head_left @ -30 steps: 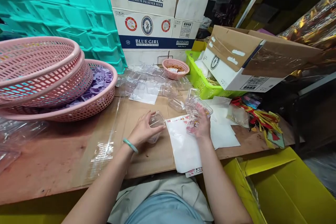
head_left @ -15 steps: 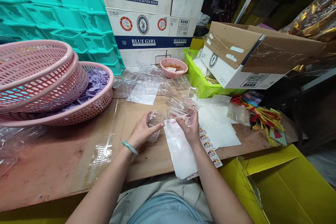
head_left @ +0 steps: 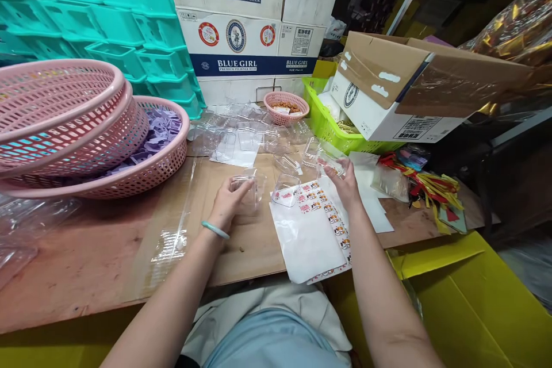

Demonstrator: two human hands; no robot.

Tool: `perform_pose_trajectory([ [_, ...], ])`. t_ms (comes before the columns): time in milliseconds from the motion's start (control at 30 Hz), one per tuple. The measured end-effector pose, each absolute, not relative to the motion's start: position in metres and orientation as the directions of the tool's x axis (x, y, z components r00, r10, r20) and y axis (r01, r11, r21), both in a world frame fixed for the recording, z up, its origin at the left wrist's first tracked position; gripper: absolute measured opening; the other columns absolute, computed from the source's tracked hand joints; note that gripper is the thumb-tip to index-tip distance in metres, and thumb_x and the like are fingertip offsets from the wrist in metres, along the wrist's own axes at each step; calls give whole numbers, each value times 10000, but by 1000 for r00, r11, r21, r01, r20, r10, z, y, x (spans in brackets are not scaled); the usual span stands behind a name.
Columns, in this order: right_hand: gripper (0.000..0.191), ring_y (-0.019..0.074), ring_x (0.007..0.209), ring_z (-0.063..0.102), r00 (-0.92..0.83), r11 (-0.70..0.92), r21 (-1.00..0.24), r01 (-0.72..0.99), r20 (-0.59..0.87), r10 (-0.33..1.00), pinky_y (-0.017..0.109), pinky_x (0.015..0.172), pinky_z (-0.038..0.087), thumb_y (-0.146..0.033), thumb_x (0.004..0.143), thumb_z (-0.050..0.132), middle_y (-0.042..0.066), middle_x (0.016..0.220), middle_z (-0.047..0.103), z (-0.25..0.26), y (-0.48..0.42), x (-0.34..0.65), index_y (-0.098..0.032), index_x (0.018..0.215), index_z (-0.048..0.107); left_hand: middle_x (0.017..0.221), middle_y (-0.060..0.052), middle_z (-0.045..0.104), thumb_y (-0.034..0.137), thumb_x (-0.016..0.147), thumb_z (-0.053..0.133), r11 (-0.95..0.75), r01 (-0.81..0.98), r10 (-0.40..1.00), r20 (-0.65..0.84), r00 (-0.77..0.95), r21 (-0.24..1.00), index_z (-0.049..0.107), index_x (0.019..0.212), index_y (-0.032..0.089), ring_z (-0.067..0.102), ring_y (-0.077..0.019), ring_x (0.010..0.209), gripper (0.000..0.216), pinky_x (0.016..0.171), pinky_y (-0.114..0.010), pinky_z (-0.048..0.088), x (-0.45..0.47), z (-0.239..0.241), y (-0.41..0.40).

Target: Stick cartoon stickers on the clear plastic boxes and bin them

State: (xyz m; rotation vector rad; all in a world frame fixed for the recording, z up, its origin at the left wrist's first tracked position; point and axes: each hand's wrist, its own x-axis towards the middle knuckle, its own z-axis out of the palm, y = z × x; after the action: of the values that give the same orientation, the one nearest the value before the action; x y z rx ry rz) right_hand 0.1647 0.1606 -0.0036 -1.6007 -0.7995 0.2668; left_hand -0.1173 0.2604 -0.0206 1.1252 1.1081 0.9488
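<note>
My left hand is closed round the side of a small clear plastic box over the cardboard. Further right, my right hand pinches the near edge of another clear plastic box. Between the hands lies a sticker sheet printed with cartoon cats and pink marks, partly covered by white backing paper. A third clear plastic piece rests on the upper left corner of the sheets.
Several clear boxes lie at the back near a small pink basket. Pink baskets with purple pieces stand left. A green basket and a tilted carton are at right. A yellow box sits below the table edge.
My right hand has moved right and away from me with a clear box, uncovering more of the sticker sheet. My left hand has shifted slightly left with its box.
</note>
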Motion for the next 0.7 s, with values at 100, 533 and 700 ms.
perform_pose_trajectory([
  [100, 670, 229, 1000, 573, 683, -16, -955, 296, 201, 702, 402, 933, 412, -381, 511, 860, 34, 1051, 638, -2, 165, 155, -241, 1101, 573, 1016, -78, 700, 568, 664, 726, 241, -95, 958, -222, 180, 966, 651, 1001, 169, 662, -203, 880, 528, 737, -309, 511, -120, -22, 268],
  [533, 627, 154, 853, 664, 751, 324, -938, -120, 128, 648, 332, 827, 524, -321, 679, 769, -19, 906, 653, -10, 167, 64, -278, 1167, 378, 1061, -75, 708, 679, 764, 520, 488, -568, 850, -214, 482, 663, 616, 1043, 221, 646, -253, 1043, 545, 881, -412, 534, -101, -11, 238],
  [700, 582, 192, 1003, 677, 678, 352, -911, -214, 121, 725, 380, 895, 523, -309, 722, 750, 37, 1062, 690, -3, 167, 36, -281, 1160, 369, 1125, -54, 696, 642, 781, 526, 446, -624, 870, -149, 469, 642, 617, 1051, 231, 635, -261, 1093, 500, 924, -414, 521, -84, -8, 226],
])
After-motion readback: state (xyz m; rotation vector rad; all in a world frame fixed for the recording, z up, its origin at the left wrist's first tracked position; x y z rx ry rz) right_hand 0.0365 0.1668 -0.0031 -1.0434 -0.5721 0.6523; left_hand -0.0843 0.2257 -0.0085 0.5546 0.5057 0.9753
